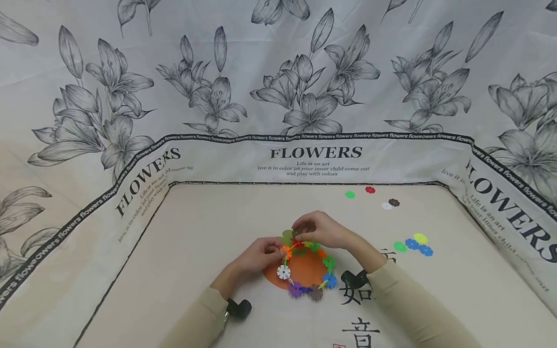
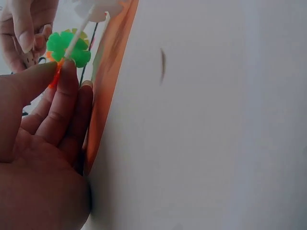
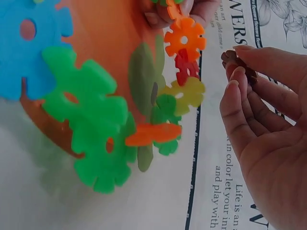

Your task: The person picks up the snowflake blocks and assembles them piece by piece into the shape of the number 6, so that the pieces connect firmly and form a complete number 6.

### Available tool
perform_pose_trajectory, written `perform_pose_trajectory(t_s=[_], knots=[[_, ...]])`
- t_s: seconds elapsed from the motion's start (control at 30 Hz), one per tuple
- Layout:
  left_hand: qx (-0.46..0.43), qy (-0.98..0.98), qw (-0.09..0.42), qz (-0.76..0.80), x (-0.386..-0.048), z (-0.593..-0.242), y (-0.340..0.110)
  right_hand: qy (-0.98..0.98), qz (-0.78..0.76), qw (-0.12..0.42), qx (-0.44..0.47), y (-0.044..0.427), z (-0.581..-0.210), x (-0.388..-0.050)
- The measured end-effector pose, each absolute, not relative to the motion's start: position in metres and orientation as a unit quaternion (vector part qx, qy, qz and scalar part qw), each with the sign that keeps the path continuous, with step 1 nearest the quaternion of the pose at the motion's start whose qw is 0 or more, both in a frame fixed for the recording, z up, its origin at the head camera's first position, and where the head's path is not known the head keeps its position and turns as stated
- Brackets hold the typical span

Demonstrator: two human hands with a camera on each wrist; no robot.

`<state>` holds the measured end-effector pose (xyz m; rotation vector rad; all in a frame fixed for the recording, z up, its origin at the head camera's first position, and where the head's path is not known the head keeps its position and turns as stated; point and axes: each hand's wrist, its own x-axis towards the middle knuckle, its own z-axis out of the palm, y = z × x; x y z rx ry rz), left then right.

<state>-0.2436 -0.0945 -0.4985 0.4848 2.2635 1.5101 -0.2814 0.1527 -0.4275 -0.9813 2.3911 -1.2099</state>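
Note:
A ring of linked plastic snowflake discs in several colours stands over the orange circle printed on the cloth. At the ring's left side my left hand pinches an orange disc between thumb and fingertips, close to a green disc. My right hand is above the far side of the ring. Between its thumb and fingers it holds a brown snowflake disc, which looks apart from the ring in the right wrist view. The red disc and yellow disc of the ring are nearest to it.
Loose discs lie to the right: a green disc, blue discs and a yellow disc. Farther back are a green disc, a red disc, a white disc and a brown disc. A flower-printed cloth wall surrounds the table.

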Motion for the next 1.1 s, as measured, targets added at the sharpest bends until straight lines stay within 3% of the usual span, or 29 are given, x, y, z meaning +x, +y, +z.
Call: perform_pose_trajectory(t_s=[0.57, 0.93, 1.1], knots=[[0.183, 0.788, 0.185, 0.558, -0.241, -0.497, -0.096, 0.855, -0.362, 0.139, -0.346, 0.126, -0.427, -0.278], [0.172, 0.782, 0.184, 0.571, -0.242, -0.499, -0.097, 0.854, -0.335, 0.173, -0.358, 0.124, -0.427, -0.279], [0.154, 0.788, 0.181, 0.568, -0.24, -0.496, -0.095, 0.872, -0.283, 0.147, -0.371, 0.126, -0.427, -0.273]])
